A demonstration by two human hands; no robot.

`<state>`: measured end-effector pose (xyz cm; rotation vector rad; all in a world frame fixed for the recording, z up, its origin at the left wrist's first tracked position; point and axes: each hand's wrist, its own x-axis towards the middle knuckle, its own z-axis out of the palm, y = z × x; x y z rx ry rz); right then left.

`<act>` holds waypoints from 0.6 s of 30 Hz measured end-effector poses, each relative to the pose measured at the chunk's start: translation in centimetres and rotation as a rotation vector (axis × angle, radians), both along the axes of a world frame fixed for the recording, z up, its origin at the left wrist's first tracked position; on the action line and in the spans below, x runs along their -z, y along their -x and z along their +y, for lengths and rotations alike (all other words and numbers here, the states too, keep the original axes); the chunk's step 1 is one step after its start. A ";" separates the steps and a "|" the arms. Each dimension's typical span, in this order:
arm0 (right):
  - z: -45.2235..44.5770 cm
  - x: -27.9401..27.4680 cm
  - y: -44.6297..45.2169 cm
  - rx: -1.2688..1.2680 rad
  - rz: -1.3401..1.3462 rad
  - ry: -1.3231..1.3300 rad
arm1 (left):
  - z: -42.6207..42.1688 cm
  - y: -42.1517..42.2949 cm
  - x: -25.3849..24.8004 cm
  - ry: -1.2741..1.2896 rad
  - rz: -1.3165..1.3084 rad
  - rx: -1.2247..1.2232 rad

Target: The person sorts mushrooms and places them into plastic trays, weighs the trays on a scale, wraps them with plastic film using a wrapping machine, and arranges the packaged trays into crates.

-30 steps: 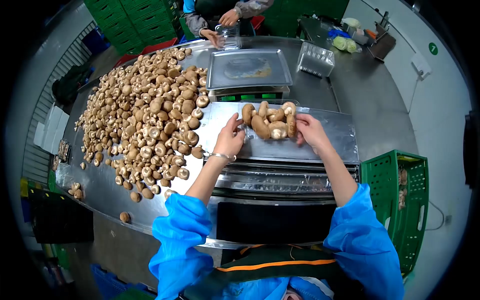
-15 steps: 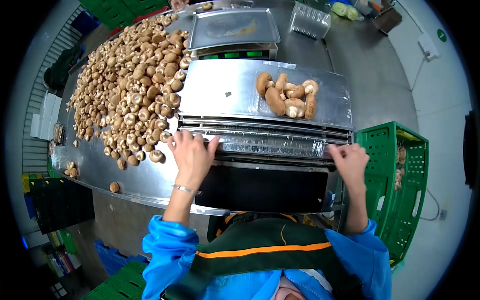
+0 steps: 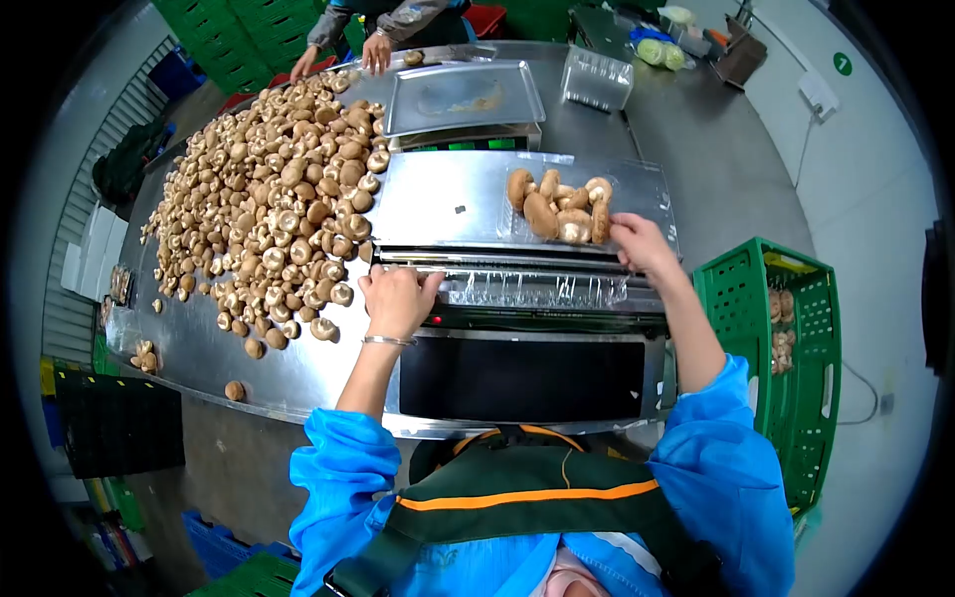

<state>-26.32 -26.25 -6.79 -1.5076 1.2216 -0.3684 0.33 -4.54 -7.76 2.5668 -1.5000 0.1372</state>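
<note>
Round green sign (image 3: 843,64) on pale wall (image 3: 867,239)

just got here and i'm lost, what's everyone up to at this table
One person has the right hand at the right edge of a small mushroom batch; whether it touches is hard to tell. The left hand is at the left end of the machine in front. A big mushroom pile lies to the left. Across the table, a co-worker's hands are near the pile's far end.

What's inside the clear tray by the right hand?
Several brown mushrooms lie in the clear tray, caps and stems showing. They cover what is beneath them, so that cannot be seen.
</note>
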 end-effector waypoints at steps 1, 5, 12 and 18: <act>-0.9 1.7 -0.4 -0.033 0.023 0.129 | 0.2 0.1 0.0 0.020 0.036 -0.003; -0.1 2.2 -0.2 -0.071 0.108 0.360 | 1.0 0.0 -0.2 -0.004 0.073 -0.025; 7.5 1.2 4.2 -0.137 0.740 0.833 | -0.3 0.5 1.3 0.116 0.037 0.044; 6.4 2.2 4.5 -0.083 0.077 0.303 | -0.2 -3.5 -0.5 0.132 0.943 0.106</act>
